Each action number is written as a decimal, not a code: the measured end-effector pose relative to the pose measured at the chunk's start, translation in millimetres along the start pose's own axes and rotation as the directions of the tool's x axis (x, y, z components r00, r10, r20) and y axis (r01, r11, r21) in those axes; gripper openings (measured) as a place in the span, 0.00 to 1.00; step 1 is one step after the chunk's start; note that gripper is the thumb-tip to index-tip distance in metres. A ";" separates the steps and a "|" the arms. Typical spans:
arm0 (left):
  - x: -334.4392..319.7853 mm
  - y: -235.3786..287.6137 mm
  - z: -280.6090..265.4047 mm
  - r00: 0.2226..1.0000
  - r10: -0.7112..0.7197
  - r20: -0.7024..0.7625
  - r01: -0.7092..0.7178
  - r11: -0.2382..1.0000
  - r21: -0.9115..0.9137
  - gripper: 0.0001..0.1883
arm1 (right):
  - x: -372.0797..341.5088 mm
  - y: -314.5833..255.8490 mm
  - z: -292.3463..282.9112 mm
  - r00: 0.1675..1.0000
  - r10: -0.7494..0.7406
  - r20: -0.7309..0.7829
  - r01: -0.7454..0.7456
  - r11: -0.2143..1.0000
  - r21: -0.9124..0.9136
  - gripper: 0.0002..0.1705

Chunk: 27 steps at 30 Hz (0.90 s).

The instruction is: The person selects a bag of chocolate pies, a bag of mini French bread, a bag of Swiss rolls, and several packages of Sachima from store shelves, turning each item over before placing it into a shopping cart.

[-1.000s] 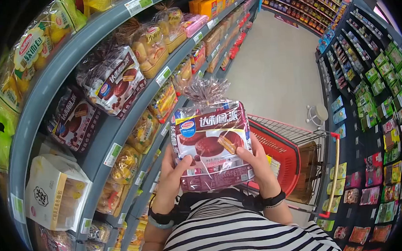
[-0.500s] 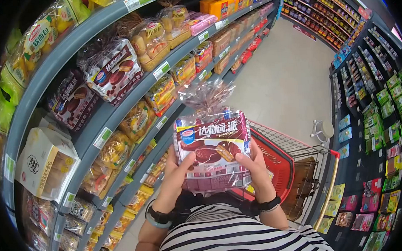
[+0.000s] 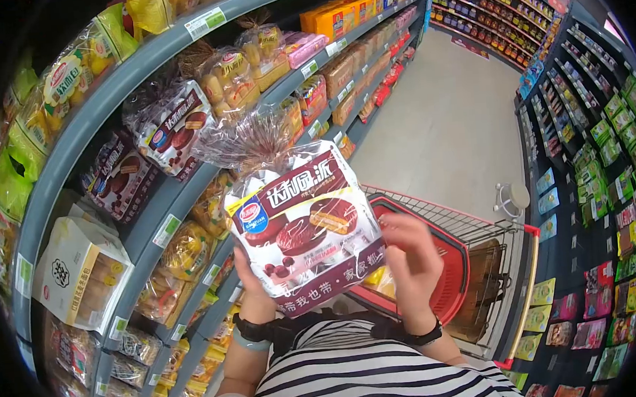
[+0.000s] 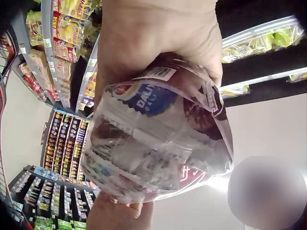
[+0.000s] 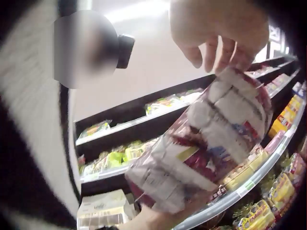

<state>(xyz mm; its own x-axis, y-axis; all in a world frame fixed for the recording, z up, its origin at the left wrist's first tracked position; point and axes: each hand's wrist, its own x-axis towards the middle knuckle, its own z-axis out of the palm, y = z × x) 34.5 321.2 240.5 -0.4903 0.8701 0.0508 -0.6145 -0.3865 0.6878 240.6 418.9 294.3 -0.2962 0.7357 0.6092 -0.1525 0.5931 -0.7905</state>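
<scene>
Left grip (image 3: 254,281) curled round pack (image 3: 304,228); right grip (image 3: 414,264) loose by edge, holding nothing. Support base, don't squeeze!

I count one left hand (image 3: 256,286) and one right hand (image 3: 414,262) of mine, two black wristbands (image 3: 252,332), one held pie bag (image 3: 304,232), two visible shelved pie bags (image 3: 170,132), two small-bread bags (image 3: 231,81), one white bread box (image 3: 82,277), one shopping cart (image 3: 532,233), one red basket (image 3: 449,254) and one round white stool (image 3: 515,197)
</scene>
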 end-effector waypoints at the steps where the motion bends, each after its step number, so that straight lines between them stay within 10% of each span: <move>1: 0.2 -1.3 -3.5 1.000 0.005 0.004 -0.005 1.000 -0.013 0.42 | 3.3 1.8 -1.7 0.998 0.058 -0.022 -0.058 0.998 -0.006 0.20; 3: -1.8 0.6 3.9 1.000 -0.020 0.014 0.020 1.000 -0.022 0.39 | 7.7 0.9 -2.8 0.992 0.118 -0.041 -0.119 0.993 -0.016 0.24; 5: -4.7 5.6 18.8 0.999 -0.049 0.000 0.049 0.998 0.030 0.37 | 4.5 -4.9 -2.7 0.890 0.388 0.242 -0.454 0.811 0.370 0.29; 10: 3.3 -4.7 9.0 0.992 -0.087 0.089 0.107 0.961 -0.253 0.32 | -6.8 5.9 -2.4 0.842 0.451 0.297 -0.537 0.760 0.367 0.30; 20: -4.6 11.5 27.7 0.989 -0.146 -0.035 0.145 0.989 -0.028 0.30 | -14.5 15.5 -0.1 0.788 0.532 0.310 -0.615 0.703 0.357 0.30; 27: 0.4 13.2 35.5 0.925 -0.369 -0.095 0.348 0.919 -0.184 0.32 | -15.8 23.7 -0.4 0.638 0.669 0.382 -0.769 0.577 0.274 0.41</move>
<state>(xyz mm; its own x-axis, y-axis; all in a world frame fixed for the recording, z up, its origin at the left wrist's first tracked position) 48.2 327.3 275.4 -0.2855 0.9179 -0.2756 -0.8493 -0.1090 0.5166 242.1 421.5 266.0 -0.6508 0.7413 -0.1641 -0.1191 -0.3131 -0.9422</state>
